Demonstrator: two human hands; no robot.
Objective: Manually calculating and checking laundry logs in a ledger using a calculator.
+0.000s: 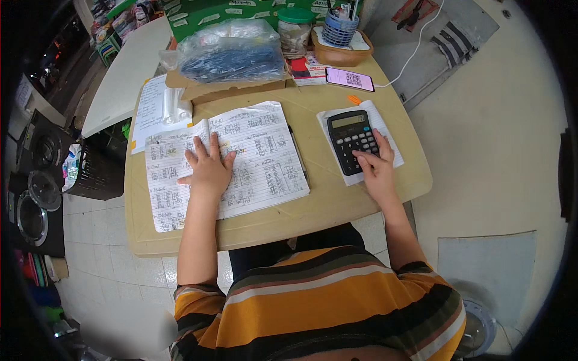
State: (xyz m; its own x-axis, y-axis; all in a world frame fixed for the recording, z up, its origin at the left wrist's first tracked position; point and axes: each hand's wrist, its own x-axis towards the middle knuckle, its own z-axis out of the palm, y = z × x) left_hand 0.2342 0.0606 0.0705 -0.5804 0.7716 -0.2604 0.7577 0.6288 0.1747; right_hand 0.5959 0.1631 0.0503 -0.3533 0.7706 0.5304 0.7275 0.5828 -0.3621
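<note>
My left hand point(210, 170) lies flat with fingers spread on an open lined notebook point(271, 180) full of handwritten entries. To the right, a black desk calculator point(348, 155) rests on a smaller pad of paper point(387, 135). My right hand point(379, 169) is over the calculator's lower right side, with its fingers on or just above the keys. Digits show on the calculator's display, too small to read surely. A dark pen point(298, 151) lies along the notebook's right edge, partly hidden.
Behind the notebook, a plastic-wrapped bundle point(230, 56) lies on a cardboard box point(239, 90). A green-lidded jar point(295, 34), a blue pen basket point(340, 29) and a cabled phone point(350, 80) stand or lie farther back. A black laundry basket point(101, 173) and front-loading washers point(32, 216) are left.
</note>
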